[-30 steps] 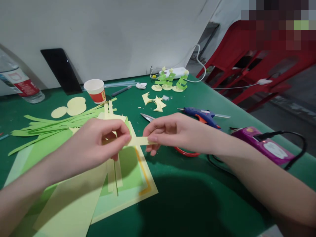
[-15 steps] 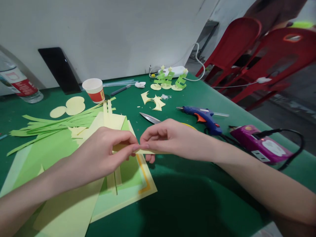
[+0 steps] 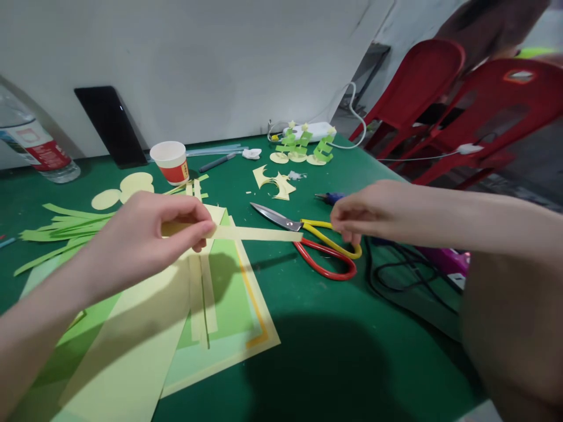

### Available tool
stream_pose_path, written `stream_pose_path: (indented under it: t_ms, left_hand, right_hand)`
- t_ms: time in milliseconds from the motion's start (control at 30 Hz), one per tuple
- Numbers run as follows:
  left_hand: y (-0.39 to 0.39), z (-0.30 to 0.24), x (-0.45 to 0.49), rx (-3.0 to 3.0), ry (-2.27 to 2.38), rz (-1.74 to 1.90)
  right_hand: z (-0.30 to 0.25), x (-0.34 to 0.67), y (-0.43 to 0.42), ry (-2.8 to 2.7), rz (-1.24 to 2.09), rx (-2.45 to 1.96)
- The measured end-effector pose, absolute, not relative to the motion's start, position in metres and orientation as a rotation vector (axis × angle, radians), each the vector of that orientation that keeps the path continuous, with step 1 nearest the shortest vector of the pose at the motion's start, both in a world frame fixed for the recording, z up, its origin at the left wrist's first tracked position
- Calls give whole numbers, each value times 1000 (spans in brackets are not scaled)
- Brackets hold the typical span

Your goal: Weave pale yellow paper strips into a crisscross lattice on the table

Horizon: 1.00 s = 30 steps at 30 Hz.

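Note:
My left hand (image 3: 169, 228) is closed, pinching a pale yellow paper strip (image 3: 259, 234) between thumb and fingers. The strip's free end points right, over the scissors. My right hand (image 3: 363, 214) hovers at the scissors' yellow handle, its fingers loosely curled and nothing visible in them. The scissors (image 3: 288, 224), with one yellow and one red handle loop, lie on the green table, blades toward the upper left. Behind my right hand, a blue glue gun (image 3: 329, 198) shows only its front end. Under my left hand are yellow and green paper sheets (image 3: 132, 351) with loose strips (image 3: 210, 308) on top.
At the back stand a paper cup (image 3: 170, 164), a phone (image 3: 109, 126), a bottle (image 3: 39, 146) and several small green paper pieces on round bases (image 3: 298, 146). Paper scraps (image 3: 281, 186) lie mid-table. A black cable (image 3: 404, 275) runs at right; red chairs (image 3: 514, 111) stand beyond the table.
My right hand has let go of the paper strip and moved right, uncovering the scissors. My left hand has moved up and left, still holding the strip.

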<state>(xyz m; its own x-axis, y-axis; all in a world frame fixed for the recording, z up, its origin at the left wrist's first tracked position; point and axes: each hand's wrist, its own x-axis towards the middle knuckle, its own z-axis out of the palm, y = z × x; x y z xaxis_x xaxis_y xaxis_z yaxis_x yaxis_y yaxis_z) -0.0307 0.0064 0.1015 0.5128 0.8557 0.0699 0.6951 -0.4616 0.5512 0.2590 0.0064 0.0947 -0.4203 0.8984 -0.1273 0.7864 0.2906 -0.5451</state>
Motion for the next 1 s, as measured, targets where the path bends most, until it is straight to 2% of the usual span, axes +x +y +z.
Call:
stream_pose_path:
  t_ms: [67,100,200,333,433,733,1000]
  left_hand:
    - [1,94,-24,2313,1226,464]
    - [-2,91,-21,2327,1198,467]
    - [-10,82,-12,2389,1113,474]
    - [-17,78,-8,2442,1021,472]
    - [-18,76,-7,2467,1000,474]
    - [-21,72,-8,2518,1040,418]
    - [-4,101,-28,2370,1243,453]
  right_hand:
    - [95,247,4,-2296,441,-1709]
    - [96,237,1,-2236,360,-1669]
    - [94,204,-10,-2147,601,-1301]
    - [84,182,-21,-2119,971,-1175]
    - [78,181,-21,-2073,1113,-1154]
    - [76,182,-17,-2134,1216,-1208]
    - [94,209,-4,-2221,1184,-1392]
